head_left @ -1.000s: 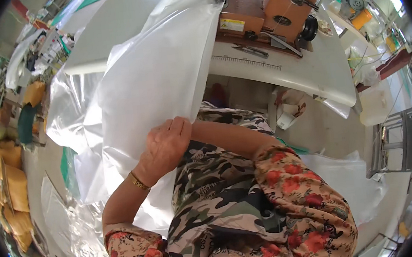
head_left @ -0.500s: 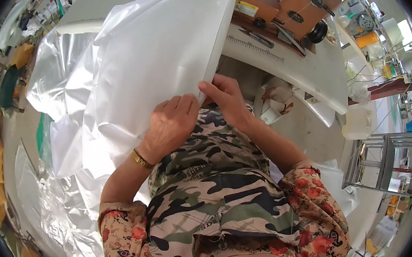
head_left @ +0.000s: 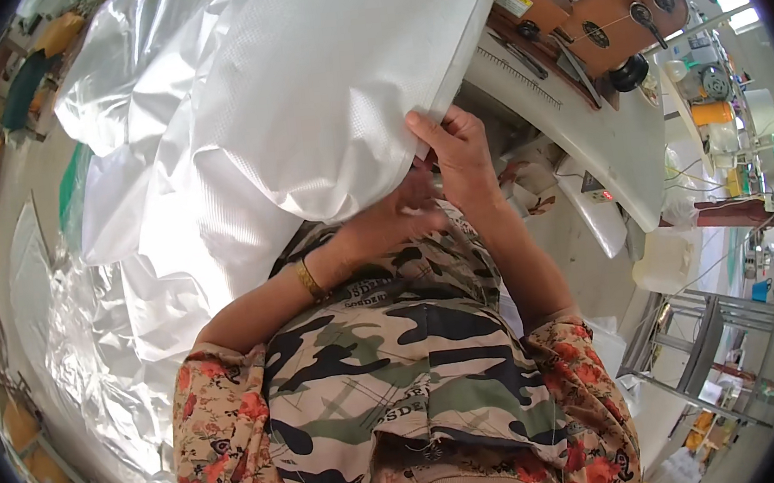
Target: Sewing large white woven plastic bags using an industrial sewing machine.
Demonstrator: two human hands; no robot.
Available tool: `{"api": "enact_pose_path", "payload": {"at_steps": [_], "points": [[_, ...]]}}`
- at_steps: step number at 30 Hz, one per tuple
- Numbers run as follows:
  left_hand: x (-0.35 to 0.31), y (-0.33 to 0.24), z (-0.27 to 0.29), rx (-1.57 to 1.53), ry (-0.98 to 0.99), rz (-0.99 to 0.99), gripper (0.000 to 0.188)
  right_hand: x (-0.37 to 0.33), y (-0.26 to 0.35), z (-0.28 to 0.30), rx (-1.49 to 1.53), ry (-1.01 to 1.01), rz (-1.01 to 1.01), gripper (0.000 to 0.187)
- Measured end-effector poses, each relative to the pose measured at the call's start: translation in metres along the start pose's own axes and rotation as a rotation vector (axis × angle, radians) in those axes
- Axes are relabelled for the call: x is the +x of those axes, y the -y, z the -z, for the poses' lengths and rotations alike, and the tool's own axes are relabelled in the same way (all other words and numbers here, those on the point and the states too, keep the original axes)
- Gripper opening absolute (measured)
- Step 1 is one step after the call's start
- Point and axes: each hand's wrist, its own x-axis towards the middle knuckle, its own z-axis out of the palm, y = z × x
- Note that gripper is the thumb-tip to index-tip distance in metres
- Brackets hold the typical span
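Observation:
A large white, shiny sheet [head_left: 307, 91] with a fine woven texture drapes from the sewing machine [head_left: 602, 11] down toward my lap. My right hand [head_left: 461, 155] pinches its right-hand edge near the lower corner, thumb on top. My left hand [head_left: 403, 214] is just below that corner, close to my right hand, partly under the sheet and smeared by motion. Its fingers cannot be made out clearly. The brown machine stands at the far right end of the sheet's edge.
The pale machine table [head_left: 581, 130] has a ruler scale and metal tools by the machine. Crumpled silvery sheeting [head_left: 110, 361] spreads at the left. On the right are a translucent jug [head_left: 666, 256] and a grey metal stool [head_left: 700, 342]. A camouflage apron [head_left: 399, 361] covers my lap.
My left hand has left the sheet's edge and moved right and down, beneath the corner. My right hand still grips the edge. The view has shifted, so the machine appears farther right.

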Motion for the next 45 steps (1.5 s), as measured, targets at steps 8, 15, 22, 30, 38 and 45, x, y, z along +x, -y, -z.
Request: {"api": "enact_pose_path", "payload": {"at_steps": [8, 15, 22, 30, 38, 45], "points": [[0.004, -0.018, -0.020, -0.674, -0.408, -0.291, 0.052, -0.001, -0.006, -0.009, -0.119, -0.153, -0.032, 0.024], [0.027, -0.010, -0.010, -0.770, -0.610, -0.115, 0.022, 0.004, -0.030, -0.011, -0.297, -0.200, 0.105, 0.029], [0.028, -0.036, -0.013, -0.763, -0.568, -0.129, 0.017, -0.011, -0.037, -0.005, -0.622, -0.222, 0.252, 0.041], [0.026, -0.025, -0.012, -0.661, -0.570, -0.074, 0.019, -0.018, -0.022, -0.006, -0.800, -0.202, 0.337, 0.042], [0.021, -0.031, 0.009, -0.750, -0.516, -0.050, 0.022, -0.015, 0.012, 0.004, -1.027, 0.058, 0.689, 0.010], [0.019, -0.035, 0.027, -0.889, -0.372, 0.063, 0.017, 0.014, 0.016, 0.017, -1.273, 0.121, 1.160, 0.019]]}}
